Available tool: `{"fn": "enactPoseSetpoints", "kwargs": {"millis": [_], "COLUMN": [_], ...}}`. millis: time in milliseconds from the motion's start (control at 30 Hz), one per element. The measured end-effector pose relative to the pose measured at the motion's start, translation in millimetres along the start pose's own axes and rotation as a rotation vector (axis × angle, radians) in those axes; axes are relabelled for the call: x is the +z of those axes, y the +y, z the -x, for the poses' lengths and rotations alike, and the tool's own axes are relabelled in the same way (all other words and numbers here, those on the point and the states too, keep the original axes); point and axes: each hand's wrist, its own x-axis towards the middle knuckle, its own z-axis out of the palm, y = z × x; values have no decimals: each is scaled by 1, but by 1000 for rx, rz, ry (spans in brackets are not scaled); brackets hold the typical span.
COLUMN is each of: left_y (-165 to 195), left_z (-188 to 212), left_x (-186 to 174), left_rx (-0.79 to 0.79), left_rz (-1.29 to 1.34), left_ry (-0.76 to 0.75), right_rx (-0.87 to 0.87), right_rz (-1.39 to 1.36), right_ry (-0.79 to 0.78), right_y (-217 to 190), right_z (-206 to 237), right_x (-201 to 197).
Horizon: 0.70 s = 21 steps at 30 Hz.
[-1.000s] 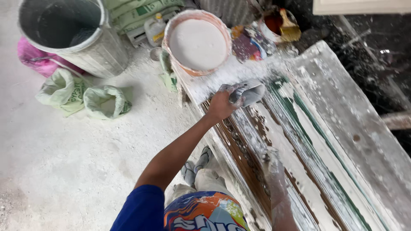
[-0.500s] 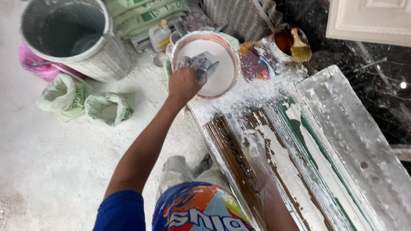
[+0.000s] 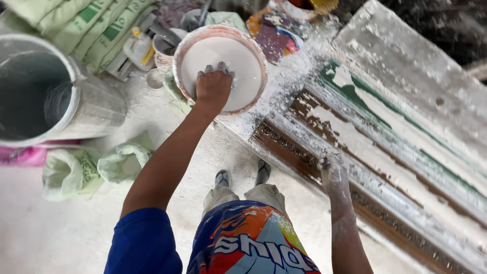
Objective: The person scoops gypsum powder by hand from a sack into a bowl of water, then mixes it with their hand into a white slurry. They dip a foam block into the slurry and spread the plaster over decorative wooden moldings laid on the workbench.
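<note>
A dusty white workshop floor (image 3: 61,238), littered with one large grey drum (image 3: 45,91), stacked green sacks (image 3: 76,25) and one small yellow-capped bottle (image 3: 136,48); the left hand (image 3: 213,87) presses into the one orange-rimmed bowl of white putty (image 3: 223,61), fingers curled over a barely visible rag, seemingly loading it; one long moulded panel (image 3: 385,152) awaits, the putty-coated right hand (image 3: 332,170) resting loosely closed on its edge

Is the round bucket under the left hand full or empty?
Nearly full. White paste fills the round bucket almost up to its rim, and the left hand presses down into it. How deep the paste goes cannot be told.
</note>
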Motion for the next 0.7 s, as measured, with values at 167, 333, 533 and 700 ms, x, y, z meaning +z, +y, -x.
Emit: {"fn": "enactPoseSetpoints", "kwargs": {"millis": [167,333,533,700], "left_y": [1,-4,-32,-53], "left_z": [-18,-29,-24,-6], "left_x": [11,11,1,-18], "left_rx": [56,-115,-281,-357], "left_rz": [52,299,643,966], "left_ry": [-96,-301,-285,-145], "right_rx": [-69,-137,-184,-217], "right_rz": [-87,-82,-163,-258], "right_ry": [78,192,239,153], "right_y": [10,18,18,21], "right_z": [45,83,103,105], "right_x": [0,-11,-39,-46]}}
